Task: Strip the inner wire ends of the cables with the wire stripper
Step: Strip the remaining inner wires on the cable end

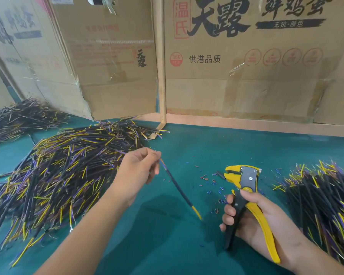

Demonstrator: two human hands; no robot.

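**One cable up, stripper in hand**

We see the left hand (139, 167) lifted over the green table (187, 155), fingers and thumb pinched on the top end of a single black cable (177, 187). The cable hangs down and to the right from that pinch; its lower end shows yellow inner wires just above the table. At the pinched end, thin coloured wires poke out past the fingertips — we can't tell if they're bare.

The right hand (252, 219) is wrapped round the handles of the yellow and black wire stripper (244, 187), head pointing up and a bit left, its mouth apart from the cable, approx. level with the cable's middle.

Between the hands and beyond the stripper lie small cut bits of insulation (213, 185), blue and reddish, scattered on the table.

A big pile of cables (68, 175) sits at left, just beside the left forearm — black jackets, yellow and purple wire ends. Another pile (326, 199) lies at the right edge, near the right wrist. A third heap (18, 120) is at far left, w/ cardboard boxes (246, 66) standing along the back.
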